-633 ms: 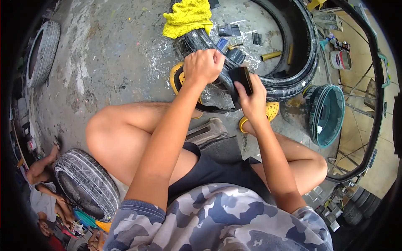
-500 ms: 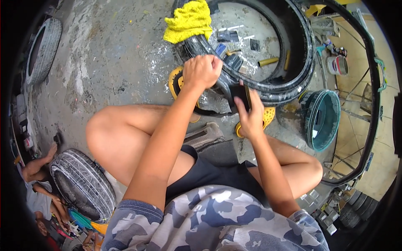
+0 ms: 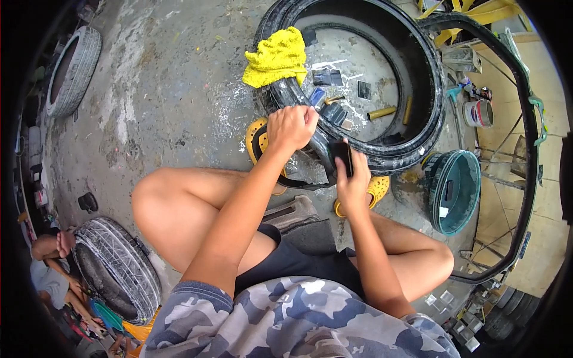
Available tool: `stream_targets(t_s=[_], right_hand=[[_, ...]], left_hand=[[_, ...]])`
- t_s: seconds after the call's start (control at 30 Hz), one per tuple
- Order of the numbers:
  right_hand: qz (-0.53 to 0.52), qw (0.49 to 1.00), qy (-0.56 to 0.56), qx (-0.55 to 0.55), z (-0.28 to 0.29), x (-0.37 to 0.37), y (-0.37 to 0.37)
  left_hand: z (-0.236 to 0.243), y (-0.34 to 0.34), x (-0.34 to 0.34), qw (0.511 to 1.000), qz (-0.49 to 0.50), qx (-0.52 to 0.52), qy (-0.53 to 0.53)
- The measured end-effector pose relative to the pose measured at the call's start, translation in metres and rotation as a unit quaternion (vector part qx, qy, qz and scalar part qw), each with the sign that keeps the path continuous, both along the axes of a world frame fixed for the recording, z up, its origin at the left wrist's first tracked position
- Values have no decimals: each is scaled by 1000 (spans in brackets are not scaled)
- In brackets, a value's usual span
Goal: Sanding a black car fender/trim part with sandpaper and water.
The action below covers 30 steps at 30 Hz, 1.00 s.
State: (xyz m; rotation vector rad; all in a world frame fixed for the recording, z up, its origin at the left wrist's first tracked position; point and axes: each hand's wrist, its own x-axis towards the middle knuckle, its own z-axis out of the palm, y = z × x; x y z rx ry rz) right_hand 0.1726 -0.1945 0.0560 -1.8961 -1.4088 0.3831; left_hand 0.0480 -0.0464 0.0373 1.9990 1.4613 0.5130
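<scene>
A large black tire point(image 3: 401, 156) lies on its side in front of me. My left hand point(image 3: 291, 128) is closed in a fist at its near left rim, gripping the rubber there; the fingertips are hidden. In my right hand point(image 3: 355, 179) is a black flat block point(image 3: 342, 156), held between thumb and fingers against the tire's near edge. A black rubber strip point(image 3: 307, 184) curves below the tire between my hands. Just beyond my left hand, a yellow cloth point(image 3: 277, 56) hangs over the tire's rim.
Inside the tire's ring lie dark rubber pieces point(image 3: 334, 113) and a yellow tube point(image 3: 382, 113). To the right are a green bucket point(image 3: 458, 194), a white pail point(image 3: 478, 113) and a black-edged frame point(image 3: 525, 149). Another tire point(image 3: 116, 268) lies at lower left, near a person point(image 3: 54, 268).
The scene sits lower in the picture, with more of the tire's far side showing. Both hands keep their places at the near rim; the block in my right hand is turned slightly.
</scene>
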Motion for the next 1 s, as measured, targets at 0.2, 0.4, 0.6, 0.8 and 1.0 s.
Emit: stream_targets(t_s=[0.2, 0.4, 0.6, 0.8, 1.0], right_hand=[[-89, 964, 245, -54, 4, 33, 30], [-80, 965, 246, -50, 17, 7, -7], [-2, 998, 40, -42, 7, -6, -9], [40, 997, -21, 69, -8, -15, -37], [34, 996, -72, 44, 2, -23, 16]], left_hand=[[-13, -7, -17, 997, -43, 40, -48], [-20, -12, -29, 994, -19, 67, -83], [-26, -5, -34, 993, -9, 62, -101], [-15, -3, -29, 994, -34, 38, -95], [-18, -2, -29, 997, -15, 17, -68]])
